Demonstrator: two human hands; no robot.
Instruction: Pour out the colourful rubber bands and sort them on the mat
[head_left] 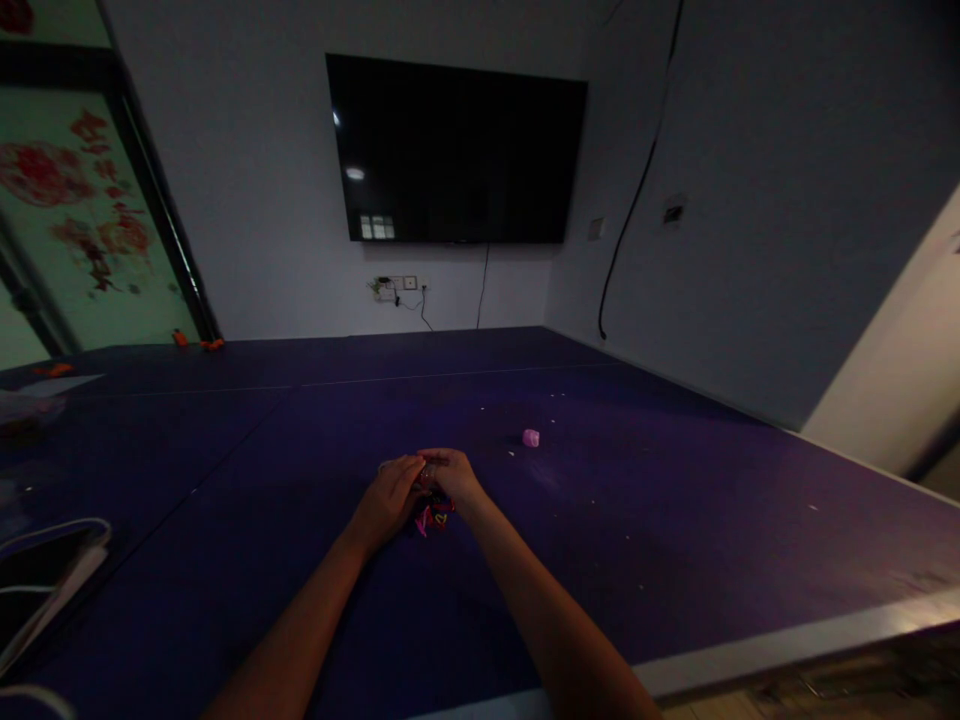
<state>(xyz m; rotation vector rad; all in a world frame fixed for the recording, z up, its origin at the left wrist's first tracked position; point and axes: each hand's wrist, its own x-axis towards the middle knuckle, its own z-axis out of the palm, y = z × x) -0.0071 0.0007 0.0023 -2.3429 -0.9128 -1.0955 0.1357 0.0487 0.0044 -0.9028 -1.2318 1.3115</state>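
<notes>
Both my hands meet over the middle of a dark blue table (pixel 675 540). My left hand (pixel 390 500) and my right hand (pixel 450 474) have their fingers curled together around a small object between them, too dim to name. Under my hands lies a small heap of pink and red pieces (pixel 433 517), partly hidden by my wrists. A small pink lump (pixel 531 437) lies apart on the table, to the right of and beyond my right hand.
A black wall screen (pixel 457 150) hangs ahead above wall sockets (pixel 397 288). A white-edged bag or folder (pixel 45 580) lies at the left table edge. Orange bits (pixel 199 342) sit at the far left. The table's pale front edge (pixel 787 650) runs at right.
</notes>
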